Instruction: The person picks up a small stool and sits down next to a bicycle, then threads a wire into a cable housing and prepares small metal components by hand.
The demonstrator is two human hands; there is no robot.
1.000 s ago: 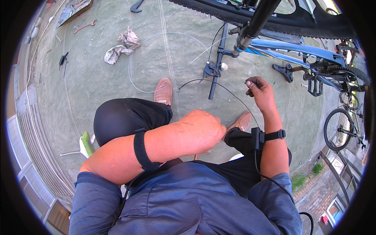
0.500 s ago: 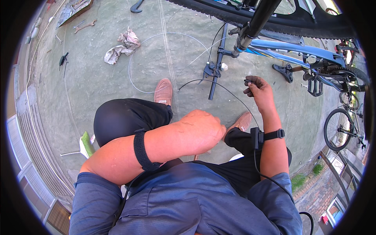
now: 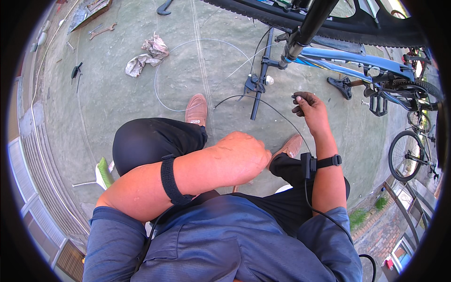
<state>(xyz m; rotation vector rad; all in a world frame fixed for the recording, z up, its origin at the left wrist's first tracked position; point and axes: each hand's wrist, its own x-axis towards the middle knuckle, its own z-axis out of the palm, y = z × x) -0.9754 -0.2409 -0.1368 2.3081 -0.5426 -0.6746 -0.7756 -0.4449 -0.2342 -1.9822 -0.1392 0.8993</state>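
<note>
My left hand (image 3: 251, 155) is bent inward at the end of the forearm crossing my lap, its back toward me. Its fingers are hidden. My right hand (image 3: 311, 110) is raised in front of my right shin, thumb and fingers curled together. Something small and dark may be at its fingertips, too small to name. A thin black cable (image 3: 239, 97) arcs over the ground toward my right wrist. Beyond it lies a bicycle handlebar (image 3: 257, 101) with a brake lever (image 3: 252, 83). A pale thin wire (image 3: 156, 77) forms a wide loop to the left.
A blue bicycle frame (image 3: 347, 56) with a black front wheel (image 3: 263, 15) spans the upper right. Across the green ground are a rag (image 3: 145, 58), a wrench (image 3: 103, 30) and a green-and-white thing (image 3: 103, 174). Another bicycle (image 3: 406, 155) stands at the right.
</note>
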